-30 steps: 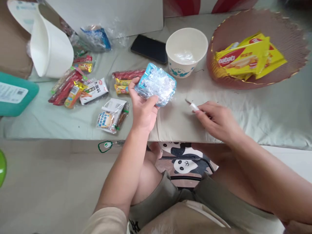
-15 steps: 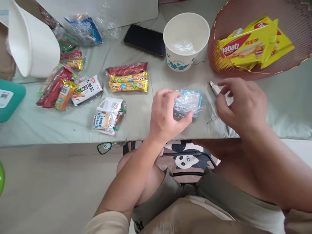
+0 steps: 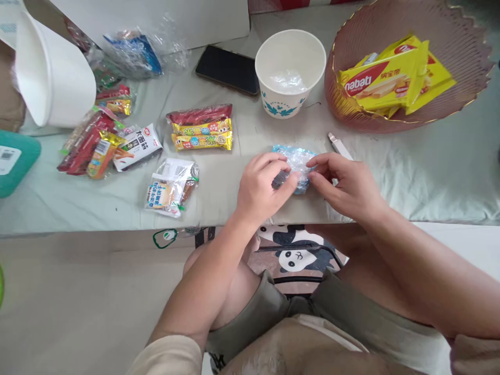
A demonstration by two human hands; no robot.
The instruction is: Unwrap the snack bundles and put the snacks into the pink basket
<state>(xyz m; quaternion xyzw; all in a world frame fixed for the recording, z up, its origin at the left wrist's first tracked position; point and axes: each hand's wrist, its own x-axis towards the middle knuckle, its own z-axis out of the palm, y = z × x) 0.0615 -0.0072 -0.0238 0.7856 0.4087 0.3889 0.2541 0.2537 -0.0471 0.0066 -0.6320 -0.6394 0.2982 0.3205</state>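
Note:
A small blue-and-clear plastic-wrapped packet [image 3: 300,156] lies near the table's front edge; its contents cannot be made out. My left hand [image 3: 261,188] grips its left side, thumb in front and fingers behind. At the packet's right edge, the thumb and fingertips of my right hand [image 3: 347,186] pinch the wrapping. Just behind the right hand rests a slim white tool with a metal tip [image 3: 339,145], its near part hidden by that hand.
Behind the packet stands a white paper tub [image 3: 287,99] with clear wrap inside. A pink ribbed bowl [image 3: 469,99] holds yellow wafer packs [image 3: 385,78]. Left of the tub are a phone [image 3: 228,69], bundled snack bars [image 3: 201,127], a biscuit packet [image 3: 170,186] and a tipped white tub [image 3: 64,78].
My right hand has moved left from beside the white tool to the packet's right edge. The left hand keeps its hold, and the view has shifted slightly.

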